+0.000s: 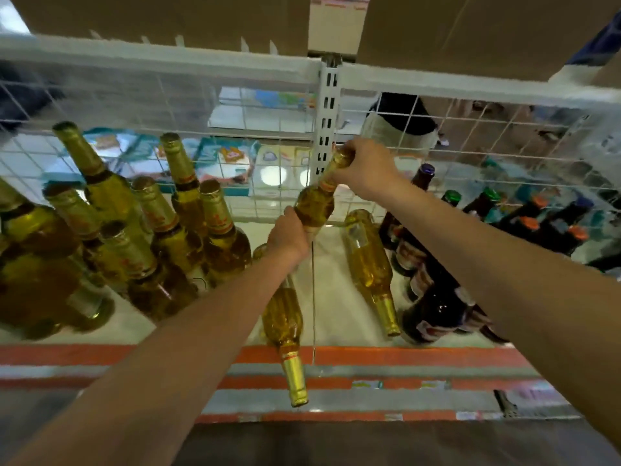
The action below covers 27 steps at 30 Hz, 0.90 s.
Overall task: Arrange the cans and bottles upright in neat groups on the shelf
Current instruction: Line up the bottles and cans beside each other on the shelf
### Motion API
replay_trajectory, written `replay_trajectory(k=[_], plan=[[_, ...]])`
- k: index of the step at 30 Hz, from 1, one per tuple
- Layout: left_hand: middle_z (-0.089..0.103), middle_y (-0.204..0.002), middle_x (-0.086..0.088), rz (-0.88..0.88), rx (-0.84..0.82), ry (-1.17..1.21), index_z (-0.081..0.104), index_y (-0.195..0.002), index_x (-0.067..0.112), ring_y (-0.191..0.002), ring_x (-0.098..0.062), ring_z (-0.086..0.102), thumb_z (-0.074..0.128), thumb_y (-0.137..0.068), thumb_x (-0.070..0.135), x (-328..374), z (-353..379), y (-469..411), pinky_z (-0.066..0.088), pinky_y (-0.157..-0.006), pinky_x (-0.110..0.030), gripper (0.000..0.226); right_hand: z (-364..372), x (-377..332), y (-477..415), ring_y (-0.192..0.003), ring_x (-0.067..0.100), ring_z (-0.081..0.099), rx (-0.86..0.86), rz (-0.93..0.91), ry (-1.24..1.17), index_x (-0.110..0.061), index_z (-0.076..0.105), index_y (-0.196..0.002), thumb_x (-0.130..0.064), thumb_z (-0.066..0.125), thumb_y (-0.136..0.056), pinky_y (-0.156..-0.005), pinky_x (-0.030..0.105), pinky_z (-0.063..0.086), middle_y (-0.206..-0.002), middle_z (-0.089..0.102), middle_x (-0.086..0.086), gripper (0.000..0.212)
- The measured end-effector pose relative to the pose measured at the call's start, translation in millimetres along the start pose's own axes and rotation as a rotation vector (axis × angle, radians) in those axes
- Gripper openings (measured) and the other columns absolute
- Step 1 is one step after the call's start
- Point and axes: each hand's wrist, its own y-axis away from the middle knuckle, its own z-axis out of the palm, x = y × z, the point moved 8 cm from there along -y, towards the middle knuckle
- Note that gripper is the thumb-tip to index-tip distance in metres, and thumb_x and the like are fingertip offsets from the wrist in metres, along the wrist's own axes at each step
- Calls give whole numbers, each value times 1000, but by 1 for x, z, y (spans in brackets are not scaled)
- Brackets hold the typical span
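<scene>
Holding one golden bottle (315, 205) over the shelf (331, 280), close to the wire back (268, 200); tilted, long axis running from base low and near to cap high and far; gripped at the neck by the right hand (364, 168) and round the lower body by the left hand (290, 235), fingers of both curled on the glass. To stand it, probably swing the base down and left toward the upright golden group (208, 227), nearer the left hand; beyond, two golden bottles lying flat (369, 260); dark bottles (426, 264) further right.
</scene>
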Motion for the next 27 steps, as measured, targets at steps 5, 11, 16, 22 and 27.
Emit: replay_trajectory(k=[5,11,16,22,27], plan=[[60,-120,-11,-203,94,175,48,-125,12,-110,-30,59,61,-94,14,-20,-5,-1,49,-90,-39,34,32,-36,-34,-81,17,58,-75,-109,-92,-14,63,-95,-26,77,-78,-57,25,39,-87,60,0,25],[63,-113,-8,-179,156,194,53,-120,15,-106,-28,61,55,-96,15,-26,-12,7,46,-82,-33,24,44,-44,-39,-77,17,54,-65,-165,-69,-15,57,-93,-25,70,-84,-54,24,35,-83,56,-2,19],[62,-122,-8,-140,113,140,52,-128,16,-106,-30,62,57,-95,15,-21,-10,22,54,-90,-43,33,45,-26,-23,-90,19,61,-95,-89,-133,-9,64,-110,-22,74,-84,-71,29,49,-101,65,4,31],[64,-118,-8,-11,16,-140,59,-122,14,-97,-22,58,52,-97,8,-28,-8,57,47,-78,-31,27,79,20,53,-95,22,64,-142,35,-131,-11,66,-110,-24,72,-85,-73,30,47,-104,68,7,30],[64,-117,-13,156,-107,-357,60,-120,10,-105,-30,61,47,-94,3,-38,2,91,47,-78,-32,30,131,67,163,-95,22,65,-221,203,-207,-10,66,-111,-26,72,-84,-75,28,47,-102,70,7,32]])
